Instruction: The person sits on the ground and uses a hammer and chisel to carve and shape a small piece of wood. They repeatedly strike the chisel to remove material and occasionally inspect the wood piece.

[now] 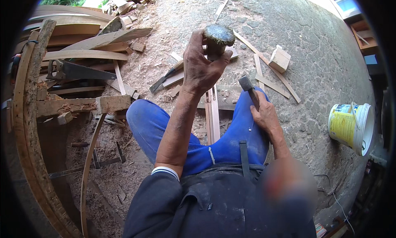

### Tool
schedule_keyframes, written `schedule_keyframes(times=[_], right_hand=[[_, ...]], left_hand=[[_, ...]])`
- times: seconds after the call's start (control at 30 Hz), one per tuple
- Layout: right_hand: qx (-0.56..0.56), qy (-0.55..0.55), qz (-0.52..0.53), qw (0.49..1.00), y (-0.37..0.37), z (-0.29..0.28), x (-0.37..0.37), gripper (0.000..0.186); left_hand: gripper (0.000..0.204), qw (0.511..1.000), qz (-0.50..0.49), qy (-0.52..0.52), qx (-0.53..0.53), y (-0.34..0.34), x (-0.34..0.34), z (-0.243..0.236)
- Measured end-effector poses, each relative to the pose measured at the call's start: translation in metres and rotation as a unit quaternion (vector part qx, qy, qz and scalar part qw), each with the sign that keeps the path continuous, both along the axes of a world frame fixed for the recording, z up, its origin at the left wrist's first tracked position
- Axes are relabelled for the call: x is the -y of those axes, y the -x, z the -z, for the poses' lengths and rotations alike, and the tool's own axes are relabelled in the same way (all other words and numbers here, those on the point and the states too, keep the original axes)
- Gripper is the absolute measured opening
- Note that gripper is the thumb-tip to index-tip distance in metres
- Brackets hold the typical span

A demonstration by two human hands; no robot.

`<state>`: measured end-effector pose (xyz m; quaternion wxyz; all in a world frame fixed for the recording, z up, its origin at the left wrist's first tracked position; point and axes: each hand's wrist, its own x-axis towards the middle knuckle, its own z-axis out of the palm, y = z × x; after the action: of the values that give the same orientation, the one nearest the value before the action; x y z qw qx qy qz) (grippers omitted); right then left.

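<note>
My left hand (202, 67) is raised over the work area, its fingers wrapped round a short round wooden piece. The piece's broad grey top (219, 34) is flat with a frayed, shaggy edge; whether it is a mallet head, I cannot tell. By my right knee, my right hand (266, 114) grips a hammer (246, 83) by its wooden handle, the metal head pointing up and left. Grooved wooden strips (213, 114) lie between my legs. Beyond my left knee a wide chisel (167, 76) with a wooden handle lies among offcuts, partly behind my left wrist.
At the left stand a rough wooden frame (27, 93) and stacked curved boards (78, 29), with a handsaw (80, 70) on them. A clamp (99, 160) lies below. A pale block (279, 59) and thin strips are ahead right. A white-and-yellow bucket (344, 124) stands at the right.
</note>
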<state>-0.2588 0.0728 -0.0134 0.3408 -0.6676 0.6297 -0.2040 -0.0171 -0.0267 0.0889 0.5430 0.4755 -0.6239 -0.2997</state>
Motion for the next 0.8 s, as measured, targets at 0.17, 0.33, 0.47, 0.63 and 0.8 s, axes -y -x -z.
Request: schedule_keyframes(times=[0.17, 0.33, 0.47, 0.63, 0.8], right_hand=[[-0.023, 0.004, -0.003, 1.0, -0.002, 0.001, -0.001, 0.05], [-0.035, 0.009, -0.01, 0.999, -0.002, 0.003, -0.001, 0.052], [-0.036, 0.017, -0.011, 0.999, -0.002, 0.0, -0.002, 0.053], [-0.035, 0.014, -0.015, 0.999, -0.002, -0.002, -0.001, 0.054], [-0.032, 0.009, -0.011, 0.999, 0.0, 0.002, -0.001, 0.054]], left_hand=[[0.035, 0.981, -0.037, -0.029, -0.189, 0.007, 0.004, 0.032], [0.021, 0.997, -0.053, -0.022, -0.045, -0.001, 0.011, 0.047], [0.019, 0.996, -0.076, -0.013, -0.054, 0.0, 0.014, 0.063], [0.019, 0.994, -0.079, -0.036, -0.066, -0.002, 0.02, 0.079], [0.019, 0.993, -0.089, 0.016, -0.076, -0.005, 0.027, 0.081]])
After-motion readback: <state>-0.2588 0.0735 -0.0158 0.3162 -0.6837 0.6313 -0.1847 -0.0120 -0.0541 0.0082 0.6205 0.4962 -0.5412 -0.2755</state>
